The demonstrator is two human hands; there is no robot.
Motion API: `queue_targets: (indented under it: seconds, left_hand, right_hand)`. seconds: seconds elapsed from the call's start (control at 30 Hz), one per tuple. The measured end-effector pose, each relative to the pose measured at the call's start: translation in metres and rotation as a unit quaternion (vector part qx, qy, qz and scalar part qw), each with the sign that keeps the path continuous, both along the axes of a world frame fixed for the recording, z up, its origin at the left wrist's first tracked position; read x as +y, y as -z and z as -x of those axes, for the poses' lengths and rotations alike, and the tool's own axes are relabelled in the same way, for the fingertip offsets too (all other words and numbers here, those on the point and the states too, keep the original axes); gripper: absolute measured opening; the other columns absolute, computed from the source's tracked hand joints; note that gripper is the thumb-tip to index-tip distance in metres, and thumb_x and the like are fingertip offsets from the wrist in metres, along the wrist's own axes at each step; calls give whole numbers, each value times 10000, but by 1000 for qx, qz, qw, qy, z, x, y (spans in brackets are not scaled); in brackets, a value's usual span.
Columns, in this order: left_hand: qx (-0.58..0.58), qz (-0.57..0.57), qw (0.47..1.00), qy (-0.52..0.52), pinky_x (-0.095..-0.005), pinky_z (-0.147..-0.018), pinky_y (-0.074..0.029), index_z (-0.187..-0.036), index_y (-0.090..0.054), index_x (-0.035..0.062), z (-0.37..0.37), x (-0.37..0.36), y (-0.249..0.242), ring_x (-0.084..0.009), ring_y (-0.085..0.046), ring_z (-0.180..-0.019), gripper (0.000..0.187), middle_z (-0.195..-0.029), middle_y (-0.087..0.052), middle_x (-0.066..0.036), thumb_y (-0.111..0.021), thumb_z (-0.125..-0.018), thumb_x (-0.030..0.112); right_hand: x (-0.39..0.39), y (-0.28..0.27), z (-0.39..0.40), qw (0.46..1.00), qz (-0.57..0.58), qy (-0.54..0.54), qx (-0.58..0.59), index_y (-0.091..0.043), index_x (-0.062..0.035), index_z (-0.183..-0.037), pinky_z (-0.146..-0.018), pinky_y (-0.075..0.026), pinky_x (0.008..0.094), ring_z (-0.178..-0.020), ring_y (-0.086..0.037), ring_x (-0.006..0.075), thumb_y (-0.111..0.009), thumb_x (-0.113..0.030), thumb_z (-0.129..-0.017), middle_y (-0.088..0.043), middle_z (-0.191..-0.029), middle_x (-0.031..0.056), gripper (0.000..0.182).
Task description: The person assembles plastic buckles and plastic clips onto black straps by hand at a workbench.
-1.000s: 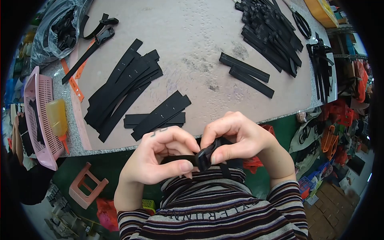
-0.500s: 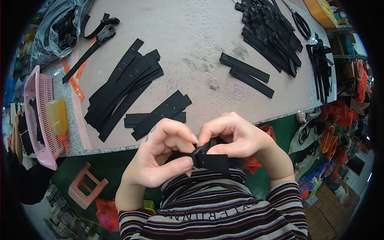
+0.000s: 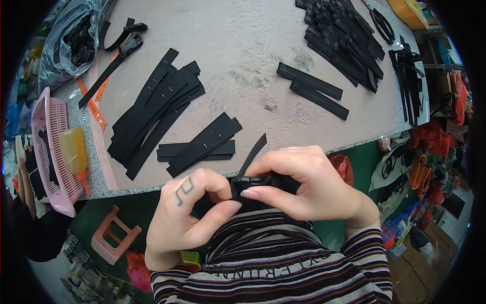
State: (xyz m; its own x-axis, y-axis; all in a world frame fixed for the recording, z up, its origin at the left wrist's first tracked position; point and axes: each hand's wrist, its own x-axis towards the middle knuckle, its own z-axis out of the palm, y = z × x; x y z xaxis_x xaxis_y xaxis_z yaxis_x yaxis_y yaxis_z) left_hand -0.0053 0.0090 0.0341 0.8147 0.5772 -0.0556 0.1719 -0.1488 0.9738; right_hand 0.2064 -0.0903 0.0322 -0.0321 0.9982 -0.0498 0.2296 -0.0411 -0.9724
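Note:
Close to my body, past the table's front edge, my right hand (image 3: 304, 185) pinches a black plastic buckle (image 3: 250, 180) between thumb and index finger. My left hand (image 3: 195, 210) is closed on the black strap at the buckle's left side, thumb against index finger. A free strap end (image 3: 255, 149) stands up from the buckle, pointing away from me. Part of the strap is hidden behind my fingers. Just beyond my hands, a few flat black strips (image 3: 207, 144) lie crossed on the table.
Black strips (image 3: 157, 106) are piled at left, two strips (image 3: 319, 93) lie right of centre, and a larger pile (image 3: 349, 40) sits at upper right. Scissors (image 3: 382, 25), a pink basket (image 3: 55, 147), a glue bottle (image 3: 74, 149) and a plastic bag (image 3: 71, 50) line the edges.
The strap and buckle have been turned between my hands. A strap end that hung toward me is no longer visible there, and one now points up and away. Both hands remain closed.

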Motion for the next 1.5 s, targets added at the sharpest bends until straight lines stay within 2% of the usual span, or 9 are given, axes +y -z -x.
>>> queue_targets:
  seconds: [0.4,0.7,0.8,0.93,1.07,1.17,1.27,1.43,1.5]
  left_hand:
    - [104,-216,966,-100,-229,-576,-522,-787,-601,4,-17,-12,-18,-138,-694,-591,166,-655,-646,-58,-726,-694,-52]
    - [138,-173,975,-34,-263,-577,-549,-879,-642,12,-10,-4,-22,-168,-717,-635,177,-747,-686,-62,-788,-780,2]
    - [66,-121,990,-6,-264,-610,-564,-881,-642,-1,-5,6,-18,-174,-735,-671,218,-773,-701,-67,-825,-765,25]
    - [50,16,994,-96,-244,-646,-569,-1001,-622,-14,-5,-5,-10,-146,-747,-739,328,-811,-720,-100,-850,-776,54]
    - [4,2,1000,-11,-235,-705,-577,-1076,-606,-24,2,6,0,-145,-754,-811,402,-882,-733,-103,-858,-781,84]
    - [-62,138,988,-39,-245,-741,-584,-1105,-622,-36,-3,0,1,-156,-752,-837,402,-914,-740,-101,-849,-790,69]
    - [-3,32,999,-28,-265,-765,-591,-1137,-625,-50,-3,0,1,-179,-754,-863,402,-935,-743,-112,-830,-804,44]
    - [-1,-5,999,-54,-273,-760,-595,-1073,-655,-56,-1,-3,6,-197,-760,-847,327,-930,-747,-129,-816,-795,6]
    - [14,-34,998,-56,-275,-719,-592,-1029,-682,-44,-2,-4,4,-204,-765,-821,291,-907,-750,-136,-822,-780,9]
  right_hand:
    - [-1,1,8,999,-23,41,-24,-669,3,-981,-603,-552,307,-726,-723,268,-745,-88,-859,-716,-829,140,170]
    - [-9,8,20,972,-162,46,-164,-670,16,-986,-604,-489,333,-614,-607,230,-790,-52,-793,-654,-775,83,237]
    - [-9,6,19,973,-169,57,-148,-673,13,-983,-598,-492,334,-618,-612,233,-789,-47,-791,-654,-769,85,232]
    - [-9,4,15,983,-144,43,-106,-678,5,-978,-591,-495,335,-618,-619,238,-784,-49,-799,-659,-768,90,215]
    - [-10,-1,12,998,-50,33,3,-685,8,-972,-566,-503,299,-625,-661,226,-764,-49,-841,-688,-786,108,163]
    - [-7,-10,7,995,39,47,84,-691,21,-972,-564,-515,264,-657,-704,207,-741,-55,-876,-715,-807,120,132]
    - [-7,-1,8,997,17,31,69,-688,15,-1000,-581,-527,279,-678,-710,221,-766,-103,-869,-716,-823,127,193]
    - [-7,-3,1,999,-33,-25,3,-645,-6,-1120,-616,-545,322,-728,-707,285,-867,-289,-781,-698,-849,148,494]
    - [-8,-3,2,998,-50,-22,-19,-640,-4,-1131,-629,-548,331,-730,-707,287,-856,-267,-794,-695,-842,147,479]
